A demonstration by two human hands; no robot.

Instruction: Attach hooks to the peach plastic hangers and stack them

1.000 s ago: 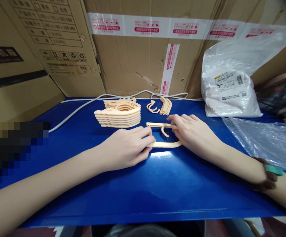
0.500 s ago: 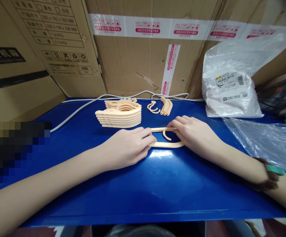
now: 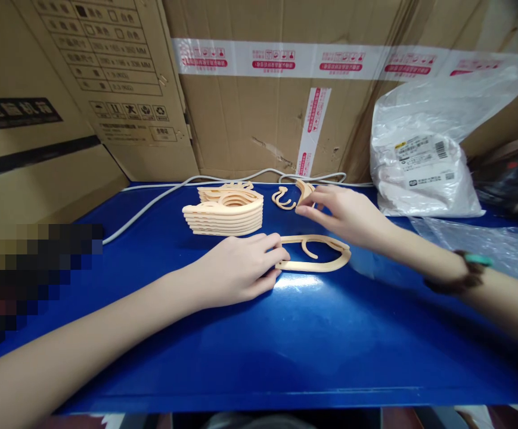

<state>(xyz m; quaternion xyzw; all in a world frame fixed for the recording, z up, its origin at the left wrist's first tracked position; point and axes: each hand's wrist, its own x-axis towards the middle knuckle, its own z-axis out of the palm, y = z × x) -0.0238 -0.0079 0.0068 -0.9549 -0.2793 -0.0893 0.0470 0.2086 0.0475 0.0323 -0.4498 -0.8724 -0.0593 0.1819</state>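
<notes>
The left hand (image 3: pixel 250 268) is closed on the left end of a cream plastic folding hanger (image 3: pixel 312 267), its fingertips pinching the lower bar and hiding part of the upper one. The hanger lies low at the middle of the blue table (image 3: pixel 259 351), forming a long loop with a rounded right end; its small hook curves down inside, between the two bars. The right hand (image 3: pixel 350 214) is off this hanger, reaching beyond it, with bent fingers at a small group of curved hanger arms (image 3: pixel 304 192). The thumb and fingertips are close together there, but I cannot tell whether they grip a piece. A fuzzy brown band (image 3: pixel 453 277) with a teal part circles the right wrist.

Just left of the curved arms lie loose hanger hooks (image 3: pixel 288 207), and farther left, behind the left hand, stands a neat stack of folded hangers (image 3: pixel 225 221) in the same cream colour. A pale cable (image 3: pixel 270 171) runs along the back of the table and bends forward on the left.

Behind it rises a cardboard box (image 3: pixel 245 119) with white tape (image 3: pixel 236 58) printed in red; a printed carton (image 3: pixel 142 131) stands at the left. On the right, a white plastic bag (image 3: pixel 422 173) with a label sits upright beside a clear plastic sheet (image 3: pixel 486 244).
</notes>
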